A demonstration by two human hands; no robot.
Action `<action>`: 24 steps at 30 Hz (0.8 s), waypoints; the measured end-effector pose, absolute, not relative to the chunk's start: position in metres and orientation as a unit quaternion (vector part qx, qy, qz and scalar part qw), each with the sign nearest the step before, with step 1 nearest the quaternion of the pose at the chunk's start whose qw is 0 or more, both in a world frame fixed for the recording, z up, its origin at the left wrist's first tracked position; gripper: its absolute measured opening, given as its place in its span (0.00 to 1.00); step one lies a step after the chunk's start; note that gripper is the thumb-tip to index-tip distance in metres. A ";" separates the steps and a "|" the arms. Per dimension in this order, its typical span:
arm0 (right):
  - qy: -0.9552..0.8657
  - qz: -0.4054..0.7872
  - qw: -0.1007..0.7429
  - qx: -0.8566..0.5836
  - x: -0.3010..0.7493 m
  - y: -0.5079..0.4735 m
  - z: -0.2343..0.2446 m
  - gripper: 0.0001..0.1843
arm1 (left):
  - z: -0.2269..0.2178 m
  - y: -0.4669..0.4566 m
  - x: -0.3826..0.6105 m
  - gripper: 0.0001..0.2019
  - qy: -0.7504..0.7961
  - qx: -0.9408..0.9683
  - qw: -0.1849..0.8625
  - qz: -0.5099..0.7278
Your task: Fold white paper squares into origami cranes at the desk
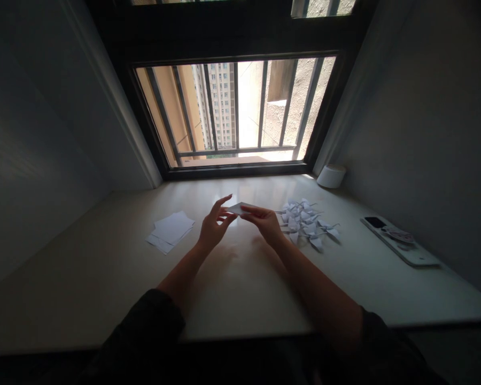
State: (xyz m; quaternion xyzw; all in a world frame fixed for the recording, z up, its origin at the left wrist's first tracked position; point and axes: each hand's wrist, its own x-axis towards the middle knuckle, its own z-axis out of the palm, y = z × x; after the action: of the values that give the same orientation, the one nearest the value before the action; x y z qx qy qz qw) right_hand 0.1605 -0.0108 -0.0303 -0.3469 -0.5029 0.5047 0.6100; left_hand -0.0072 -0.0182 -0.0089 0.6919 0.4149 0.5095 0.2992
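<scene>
Held up between my two hands is a small folded piece of white paper (239,208), pointed toward the left. My left hand (215,223) pinches its left end between thumb and fingers, with the index finger raised off it. On the right end, my right hand (265,220) grips the paper with the thumb on top and fingers below. Left of my hands lies a loose stack of white paper sheets (173,229). Just beyond my right hand sits a pile of folded paper cranes (304,220), partly overlapping one another.
A pale windowsill counter (240,299) carries everything. At the right, a phone in a white case (401,243) lies near the wall. A white round object (331,176) stands in the back right corner. Behind is a dark-framed window (236,172) with bars outside.
</scene>
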 end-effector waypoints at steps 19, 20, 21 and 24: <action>-0.544 0.495 0.586 -0.339 0.160 -0.014 -0.027 0.14 | -0.016 -0.013 -0.010 0.12 0.407 0.665 0.343 0.523; -0.549 0.488 0.587 -0.341 0.160 -0.013 -0.028 0.13 | -0.016 -0.013 -0.010 0.12 0.406 0.665 0.348 0.522; -0.553 0.478 0.588 -0.345 0.160 -0.012 -0.028 0.13 | -0.015 -0.013 -0.010 0.12 0.404 0.663 0.353 0.522; -0.563 0.439 0.598 -0.364 0.160 -0.012 -0.029 0.11 | -0.015 -0.012 -0.009 0.12 0.401 0.652 0.367 0.528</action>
State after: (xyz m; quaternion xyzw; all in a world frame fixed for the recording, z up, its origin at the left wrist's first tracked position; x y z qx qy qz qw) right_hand 0.1596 -0.0121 -0.0294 -0.3644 -0.5630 0.4394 0.5977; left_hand -0.0085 -0.0123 -0.0152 0.6521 0.4007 0.5284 0.3674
